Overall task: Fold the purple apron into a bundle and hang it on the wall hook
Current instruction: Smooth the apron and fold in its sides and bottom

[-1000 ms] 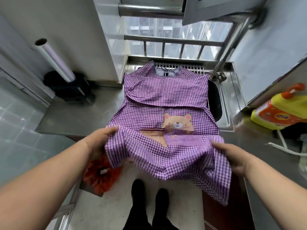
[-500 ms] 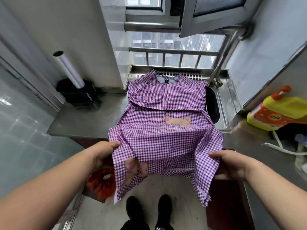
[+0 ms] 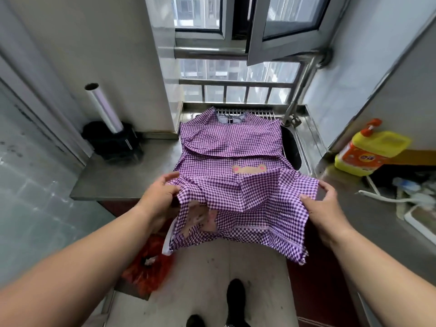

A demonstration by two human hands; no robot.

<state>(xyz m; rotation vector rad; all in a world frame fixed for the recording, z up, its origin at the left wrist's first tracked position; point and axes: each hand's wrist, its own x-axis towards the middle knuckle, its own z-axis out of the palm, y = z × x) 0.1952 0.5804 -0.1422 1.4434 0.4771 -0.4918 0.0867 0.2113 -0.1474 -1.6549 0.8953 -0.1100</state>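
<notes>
At six o'clock, nearest to me, my two black shoes stand on the pale floor, and at seven o'clock sits one crumpled red bag. Above them my two forearms reach forward. My left hand grips the left edge of the purple apron, thumb on top and fingers curled under the cloth, so it is closed around the fabric. My right hand does the same at three o'clock on the apron's right edge, thumb on top of the gingham, the other fingers partly hidden behind it. Between my hands the lower hem is lifted and turned up toward twelve o'clock, sagging in the middle; the underside shows one faint pink patch. The rest of the one apron lies flat on the steel counter and across the sink, its neck end at twelve o'clock against the drain rack. One bear patch peeks above the raised fold. At ten o'clock one roll of clear film stands tilted in a black holder. At two o'clock one yellow detergent bottle with an orange pump sits on the right counter, with one white cable below it. Farthest, at twelve o'clock, is the railed window.
</notes>
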